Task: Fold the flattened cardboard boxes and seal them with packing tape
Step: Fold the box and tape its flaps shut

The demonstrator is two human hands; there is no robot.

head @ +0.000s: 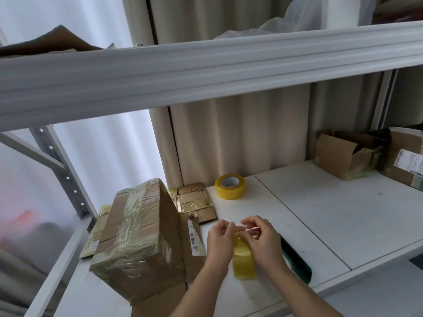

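While a taped box (139,236) sits nearby, left hand (219,239) and right hand (263,239) both grasp a tape roll (243,259), fingers picking at it.

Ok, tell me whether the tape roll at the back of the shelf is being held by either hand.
No. That tape roll lies alone near the curtain, while both hands work a second roll at the front.

Taped box (139,234) blocks left; bare shelf (332,216) right.
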